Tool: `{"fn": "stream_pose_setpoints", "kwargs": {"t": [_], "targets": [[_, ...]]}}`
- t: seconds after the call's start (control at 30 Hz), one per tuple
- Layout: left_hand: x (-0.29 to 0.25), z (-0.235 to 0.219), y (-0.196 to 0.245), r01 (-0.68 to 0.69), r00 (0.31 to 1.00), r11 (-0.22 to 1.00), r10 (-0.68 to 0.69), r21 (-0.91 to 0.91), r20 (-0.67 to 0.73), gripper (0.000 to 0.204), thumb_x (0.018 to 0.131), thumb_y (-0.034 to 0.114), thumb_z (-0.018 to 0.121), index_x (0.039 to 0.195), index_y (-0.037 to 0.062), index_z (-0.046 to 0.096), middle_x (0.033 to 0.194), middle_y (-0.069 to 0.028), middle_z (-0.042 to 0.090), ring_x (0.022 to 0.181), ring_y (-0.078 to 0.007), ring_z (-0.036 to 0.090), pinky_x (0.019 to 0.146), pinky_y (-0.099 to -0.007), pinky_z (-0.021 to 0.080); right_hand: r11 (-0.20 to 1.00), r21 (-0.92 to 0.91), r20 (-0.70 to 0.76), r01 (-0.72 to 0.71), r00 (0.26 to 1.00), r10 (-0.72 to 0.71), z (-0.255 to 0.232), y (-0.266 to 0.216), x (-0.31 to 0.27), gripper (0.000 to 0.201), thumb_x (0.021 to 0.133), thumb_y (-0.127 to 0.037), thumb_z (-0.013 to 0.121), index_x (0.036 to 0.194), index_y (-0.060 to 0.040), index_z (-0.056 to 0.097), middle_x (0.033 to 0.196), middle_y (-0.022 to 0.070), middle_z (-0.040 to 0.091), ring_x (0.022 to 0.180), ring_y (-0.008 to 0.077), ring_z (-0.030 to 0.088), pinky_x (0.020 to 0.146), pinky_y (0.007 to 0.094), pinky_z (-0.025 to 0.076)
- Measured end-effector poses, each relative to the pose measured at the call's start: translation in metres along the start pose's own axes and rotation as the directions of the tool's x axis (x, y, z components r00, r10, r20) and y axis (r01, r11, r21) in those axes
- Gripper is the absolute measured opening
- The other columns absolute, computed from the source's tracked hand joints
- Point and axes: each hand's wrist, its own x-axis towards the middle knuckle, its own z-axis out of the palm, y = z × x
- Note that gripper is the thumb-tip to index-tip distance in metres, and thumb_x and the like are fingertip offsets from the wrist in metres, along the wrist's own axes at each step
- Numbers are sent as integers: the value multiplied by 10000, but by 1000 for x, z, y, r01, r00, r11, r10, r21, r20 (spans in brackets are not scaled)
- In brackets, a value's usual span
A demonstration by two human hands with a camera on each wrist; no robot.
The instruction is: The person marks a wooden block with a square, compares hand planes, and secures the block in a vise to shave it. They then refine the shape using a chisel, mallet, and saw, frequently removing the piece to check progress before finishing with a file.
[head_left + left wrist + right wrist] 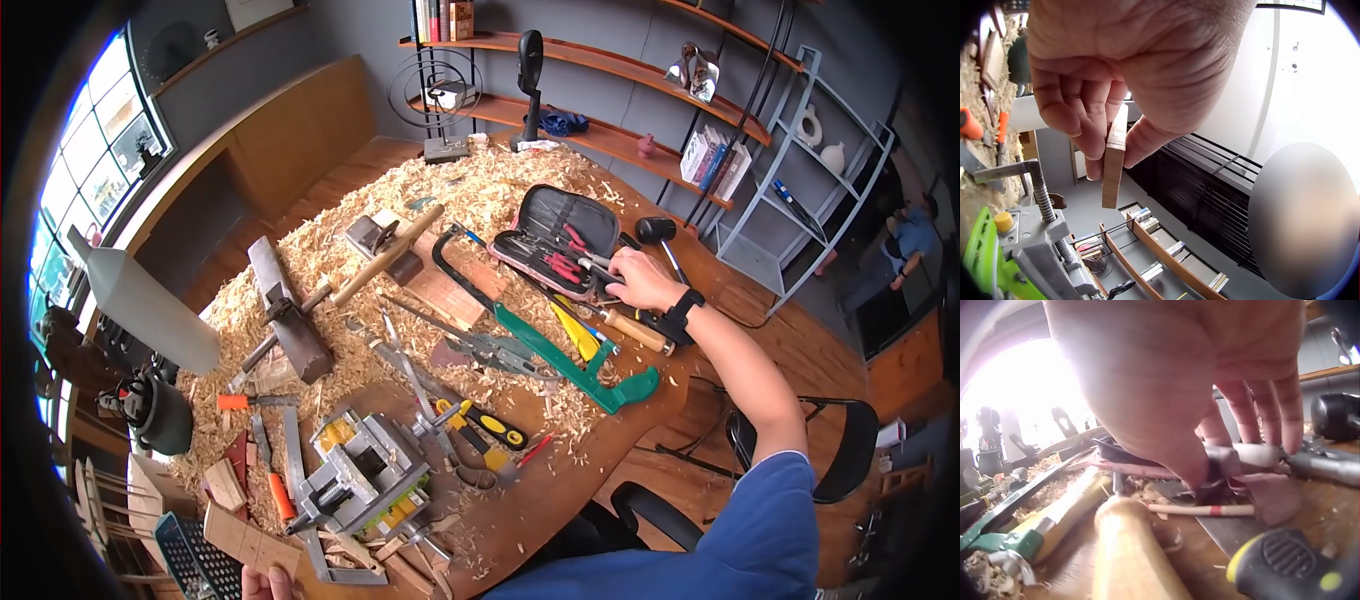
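My left hand (266,584) pinches a small flat wooden board (245,540) between thumb and fingers at the lower left. The left wrist view shows this wooden board (1114,159) edge-on. Beside it stands a grey metal vise (370,470) with yellow and green parts. My right hand (645,280) is at the front edge of an unzipped black tool case (570,225) holding red-handled tools. Its thumb and fingers lie on either side of a grey-and-black tool (1225,461); the fingertips are partly hidden behind it. A wooden-handled tool (1132,544) lies just below that hand.
Wood shavings (340,210) cover much of the table. A green hacksaw (560,350), a wooden plane (290,315), a black mallet (655,231) and a yellow-black handled tool (495,425) lie about. A white bottle (150,310) rises at the left; a chair (850,450) stands right.
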Motion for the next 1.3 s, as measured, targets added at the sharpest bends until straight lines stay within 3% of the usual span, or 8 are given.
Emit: {"fn": "stream_pose_setpoints", "kwargs": {"t": [0.1,0.37,0.5,0.57,0.7,1.0,1.07,1.3], "targets": [[-1,4,2,-14,1000,1000,14,-23,16,214,1063,54,681,865,71,601,719,56,538,595,-31,434,536,-221,273,997,46,-29,62,998,-60,11,15,7,309,882,-248,844,1051,-6,751,1137,208,691,1115,407,677,969,486,546],[-8,17,13,-10,1000,1000,10,-28,-2,240,1042,38,698,830,58,588,742,28,566,639,-52,465,602,-222,322,936,289,49,-203,979,198,-3,-1,11,302,1053,-276,678,1080,25,675,997,260,709,1009,446,693,886,520,513],[-9,7,6,-20,1000,999,21,-37,9,262,1038,39,704,808,67,580,719,31,554,634,-49,466,600,-220,323,893,427,-64,-140,981,185,13,32,18,353,1136,-315,565,1036,13,650,854,169,715,789,291,736,670,434,532],[-9,6,6,-38,999,999,38,-16,-11,302,1036,28,704,783,85,550,697,36,541,626,-44,460,598,-216,321,507,819,126,-269,946,297,9,36,15,395,1177,-347,487,1017,-18,637,821,105,724,672,172,712,530,301,493],[-8,0,1,-24,1000,999,24,-47,0,328,1037,17,701,770,97,528,692,39,537,620,-40,458,596,-211,320,242,941,185,-238,957,223,-7,31,3,395,1186,-373,472,1025,-52,637,891,103,762,673,136,723,496,221,479],[-10,8,6,13,998,999,-16,-43,-68,258,1030,5,707,816,87,587,732,32,581,635,-46,491,602,-210,354,253,937,200,-242,963,180,-18,31,0,403,1178,-373,491,1055,-31,665,934,128,790,675,147,735,499,224,494],[-1,-14,-21,-98,987,992,108,-82,123,206,1059,164,697,1130,-28,681,806,29,673,675,-14,510,639,-186,352,258,933,207,-251,961,185,-17,29,0,419,1176,-377,488,1040,-30,679,901,131,793,652,141,725,490,218,473],[-4,-17,-35,-94,995,988,97,-125,20,245,1058,154,687,1199,-46,667,950,-46,770,756,-31,618,658,-189,403,294,922,186,-253,954,236,-11,35,0,430,1171,-381,498,969,-47,678,890,142,799,641,131,720,500,214,484]]}}
